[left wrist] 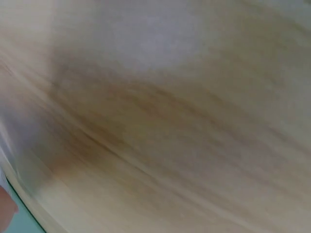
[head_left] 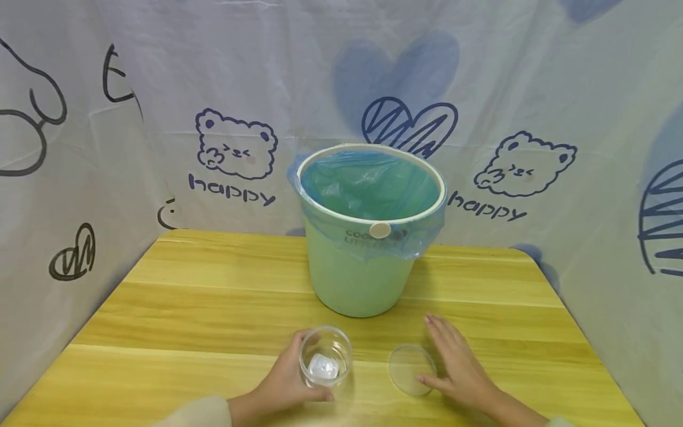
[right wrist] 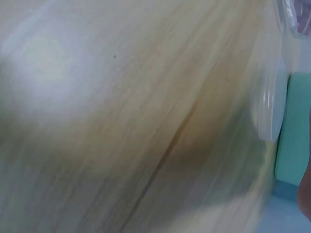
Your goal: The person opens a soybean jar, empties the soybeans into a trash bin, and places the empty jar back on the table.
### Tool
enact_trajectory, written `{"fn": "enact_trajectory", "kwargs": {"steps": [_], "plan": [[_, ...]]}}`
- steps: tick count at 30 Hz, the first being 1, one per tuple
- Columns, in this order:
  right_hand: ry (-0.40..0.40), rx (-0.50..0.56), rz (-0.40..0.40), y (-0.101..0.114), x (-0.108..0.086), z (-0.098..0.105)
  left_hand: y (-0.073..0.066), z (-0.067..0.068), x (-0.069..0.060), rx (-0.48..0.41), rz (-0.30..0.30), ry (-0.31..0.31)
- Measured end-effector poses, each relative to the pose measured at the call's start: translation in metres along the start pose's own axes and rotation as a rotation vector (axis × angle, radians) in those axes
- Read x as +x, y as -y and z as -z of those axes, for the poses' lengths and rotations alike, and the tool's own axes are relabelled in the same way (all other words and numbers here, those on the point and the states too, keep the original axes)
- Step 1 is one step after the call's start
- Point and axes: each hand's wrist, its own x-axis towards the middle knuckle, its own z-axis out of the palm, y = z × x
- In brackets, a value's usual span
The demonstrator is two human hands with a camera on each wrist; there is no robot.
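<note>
My left hand (head_left: 290,373) grips a clear round jar (head_left: 347,356) from its left side, fingers behind and thumb in front. Inside the jar lies a small white, shiny piece (head_left: 323,367); its kind cannot be made out. To the right is a clear round lid (head_left: 408,370). My right hand (head_left: 461,367) is beside it with fingers extended, the thumb over the lid's right edge; whether it touches cannot be told. In the right wrist view the lid (right wrist: 272,102) shows nearly edge-on, and part of the jar (right wrist: 296,19) appears at the top corner.
A light green bin (head_left: 357,279) lined with a blue plastic bag (head_left: 368,178) stands behind both hands on the wooden table (head_left: 213,308). White sheets (head_left: 320,59) printed with hearts and bears hang round the table's back and sides. Mostly tabletop fills the left wrist view.
</note>
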Motion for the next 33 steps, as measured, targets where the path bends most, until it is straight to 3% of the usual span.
{"fn": "enact_trajectory", "kwargs": {"steps": [7, 12, 23, 33], "plan": [[0.023, -0.08, -0.115, -0.005, 0.003, 0.006, 0.0, -0.007, -0.001, 0.024, 0.001, 0.008], [-0.007, -0.112, -0.162, -0.01, 0.004, 0.008, -0.001, -0.01, -0.001, 0.056, -0.012, 0.014], [0.084, -0.126, -0.349, -0.011, 0.004, 0.014, 0.001, -0.016, 0.003, 0.061, -0.02, 0.012], [0.063, -0.152, -0.374, -0.008, 0.006, 0.016, 0.003, -0.018, 0.008, 0.037, -0.012, 0.022]]}}
